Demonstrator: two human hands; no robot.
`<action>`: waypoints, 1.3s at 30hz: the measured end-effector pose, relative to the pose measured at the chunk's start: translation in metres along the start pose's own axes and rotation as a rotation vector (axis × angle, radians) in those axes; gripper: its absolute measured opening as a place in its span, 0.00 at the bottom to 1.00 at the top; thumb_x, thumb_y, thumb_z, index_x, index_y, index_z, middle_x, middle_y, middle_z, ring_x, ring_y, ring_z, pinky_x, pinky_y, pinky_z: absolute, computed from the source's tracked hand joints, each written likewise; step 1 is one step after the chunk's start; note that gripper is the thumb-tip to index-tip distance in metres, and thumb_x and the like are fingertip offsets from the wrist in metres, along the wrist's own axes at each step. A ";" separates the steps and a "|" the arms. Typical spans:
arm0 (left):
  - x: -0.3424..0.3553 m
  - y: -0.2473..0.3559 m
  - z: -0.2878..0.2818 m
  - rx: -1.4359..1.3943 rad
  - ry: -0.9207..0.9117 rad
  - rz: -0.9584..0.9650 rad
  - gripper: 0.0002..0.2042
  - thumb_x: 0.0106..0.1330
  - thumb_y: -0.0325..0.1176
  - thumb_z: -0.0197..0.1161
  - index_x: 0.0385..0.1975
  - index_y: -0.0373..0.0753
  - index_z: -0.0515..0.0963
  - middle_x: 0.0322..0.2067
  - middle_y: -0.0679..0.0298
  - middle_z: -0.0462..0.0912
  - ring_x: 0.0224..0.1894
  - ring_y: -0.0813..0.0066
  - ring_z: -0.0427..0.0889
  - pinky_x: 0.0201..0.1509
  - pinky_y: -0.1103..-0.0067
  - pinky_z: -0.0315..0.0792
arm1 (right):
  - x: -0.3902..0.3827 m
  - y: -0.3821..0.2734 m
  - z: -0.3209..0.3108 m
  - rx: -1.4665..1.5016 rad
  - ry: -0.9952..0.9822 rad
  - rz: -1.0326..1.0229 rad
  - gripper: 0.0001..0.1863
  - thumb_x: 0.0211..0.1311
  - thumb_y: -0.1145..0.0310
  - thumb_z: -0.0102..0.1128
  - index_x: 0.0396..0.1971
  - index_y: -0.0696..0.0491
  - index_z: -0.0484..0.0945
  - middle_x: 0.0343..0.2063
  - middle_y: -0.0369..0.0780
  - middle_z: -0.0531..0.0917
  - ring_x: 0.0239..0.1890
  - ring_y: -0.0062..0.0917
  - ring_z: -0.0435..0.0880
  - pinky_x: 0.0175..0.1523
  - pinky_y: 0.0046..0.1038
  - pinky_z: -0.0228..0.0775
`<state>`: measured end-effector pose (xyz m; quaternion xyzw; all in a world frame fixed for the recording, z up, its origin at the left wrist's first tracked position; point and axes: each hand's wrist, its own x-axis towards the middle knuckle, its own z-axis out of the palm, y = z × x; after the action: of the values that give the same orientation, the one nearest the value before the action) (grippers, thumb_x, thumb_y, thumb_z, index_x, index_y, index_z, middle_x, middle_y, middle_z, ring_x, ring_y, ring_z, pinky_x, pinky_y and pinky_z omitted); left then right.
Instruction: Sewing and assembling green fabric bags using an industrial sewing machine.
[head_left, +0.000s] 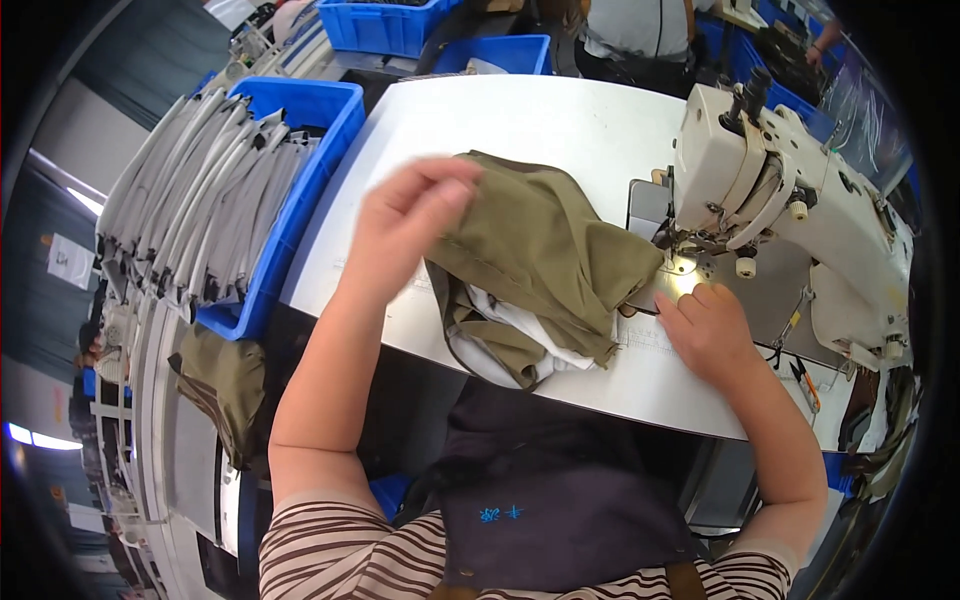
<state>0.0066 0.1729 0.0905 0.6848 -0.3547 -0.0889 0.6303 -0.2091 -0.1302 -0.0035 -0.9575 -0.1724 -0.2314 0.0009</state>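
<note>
Olive fabric with a dark edge and white lining (540, 240) lies bunched on the white sewing table (520, 110). My left hand (415, 215), blurred, is raised at the fabric's upper left corner with bent fingers; whether it grips the cloth is unclear. Beside the lit needle area of the white sewing machine (720, 150), my right hand (705, 330) pinches the fabric's right end at its dark edge, low on the metal plate.
A blue bin (345, 115) of stacked pale grey pieces stands left, olive cloth (215, 380) hanging below it. More blue bins (385, 25) are behind. Scissors (805, 385) lie at right. Another person (635, 40) is beyond the table, with a further person's hand (815, 55) farther right.
</note>
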 end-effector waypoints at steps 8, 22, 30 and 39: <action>-0.026 -0.085 -0.032 0.287 0.126 -0.422 0.23 0.68 0.44 0.69 0.54 0.34 0.74 0.44 0.60 0.83 0.47 0.73 0.80 0.54 0.76 0.73 | 0.021 -0.020 0.002 0.019 0.056 0.213 0.21 0.59 0.71 0.65 0.53 0.58 0.79 0.44 0.42 0.82 0.43 0.34 0.82 0.46 0.36 0.73; 0.014 -0.127 -0.045 0.405 0.257 -0.421 0.13 0.70 0.41 0.64 0.40 0.36 0.76 0.29 0.60 0.84 0.32 0.70 0.81 0.38 0.73 0.73 | 0.079 -0.014 0.072 0.028 -0.122 0.427 0.31 0.63 0.69 0.58 0.64 0.69 0.66 0.68 0.58 0.67 0.72 0.47 0.64 0.76 0.39 0.56; 0.063 -0.116 -0.094 0.377 0.348 -0.207 0.13 0.73 0.35 0.59 0.52 0.35 0.80 0.39 0.60 0.85 0.42 0.72 0.81 0.49 0.76 0.72 | 0.108 -0.149 0.012 0.680 -0.328 0.010 0.24 0.62 0.64 0.64 0.57 0.57 0.75 0.42 0.47 0.83 0.48 0.42 0.83 0.52 0.42 0.77; 0.010 0.044 -0.082 -0.304 -0.283 0.081 0.08 0.71 0.33 0.64 0.46 0.39 0.80 0.43 0.68 0.84 0.45 0.82 0.80 0.53 0.78 0.73 | 0.150 -0.078 -0.025 0.852 0.577 0.462 0.08 0.70 0.74 0.55 0.41 0.56 0.83 0.29 0.38 0.83 0.27 0.18 0.78 0.33 0.22 0.71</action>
<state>0.0446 0.2347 0.1497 0.5476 -0.4494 -0.2113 0.6734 -0.1210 -0.0095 0.0791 -0.7832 -0.0290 -0.3878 0.4851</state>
